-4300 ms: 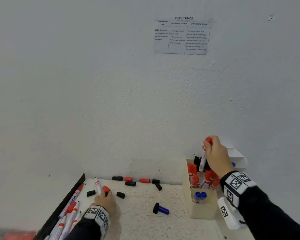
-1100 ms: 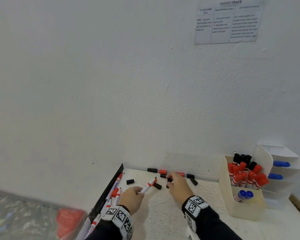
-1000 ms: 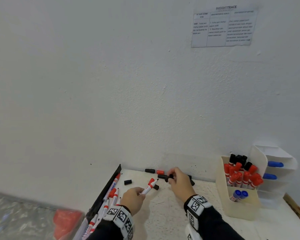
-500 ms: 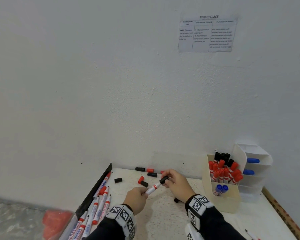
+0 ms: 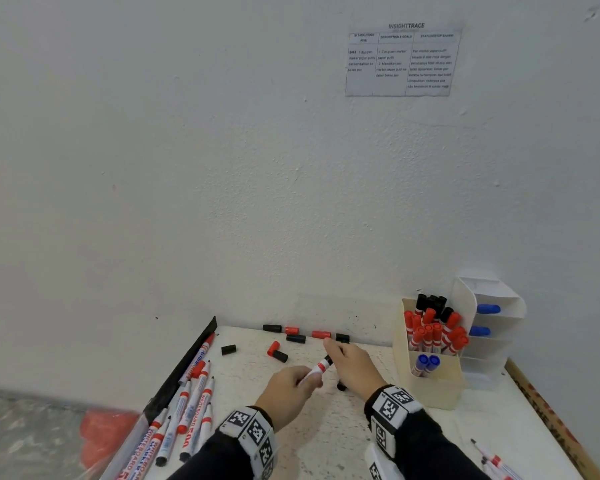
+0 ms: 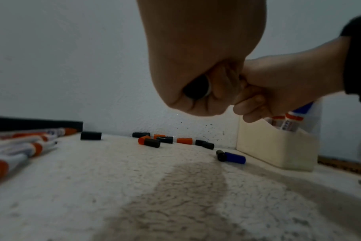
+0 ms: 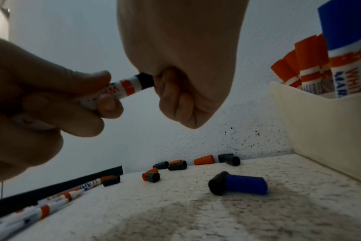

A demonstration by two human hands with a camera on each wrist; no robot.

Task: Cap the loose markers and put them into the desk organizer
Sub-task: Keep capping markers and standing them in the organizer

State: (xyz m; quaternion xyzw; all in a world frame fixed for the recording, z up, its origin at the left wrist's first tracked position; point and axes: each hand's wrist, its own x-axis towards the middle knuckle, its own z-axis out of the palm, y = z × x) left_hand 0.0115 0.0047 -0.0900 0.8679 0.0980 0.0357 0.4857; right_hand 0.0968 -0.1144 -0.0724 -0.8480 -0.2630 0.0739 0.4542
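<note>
My left hand [image 5: 286, 389] is curled round the white barrel of a marker [image 5: 315, 371], a smooth plastic cylinder with a red band; my right hand [image 5: 352, 368] pinches the black cap [image 7: 145, 81] at the marker's front end, fingers folded over it. The marker's long axis runs from lower left up to the right, capped end pointing toward the desk organizer [image 5: 430, 382] and the wall; it is held above the table [image 5: 326, 445], left of the organizer. The organizer is a cream, smooth-walled box holding upright red-, black- and blue-capped markers. Left of it, near the wall, lie short loose caps [image 5: 293, 336], red and black, and a black-and-blue pair [image 7: 238, 185] sits nearer. Well left of the organizer, uncapped markers [image 5: 191, 403] lie along a black edge strip. Table surface is white, rough, speckled.
</note>
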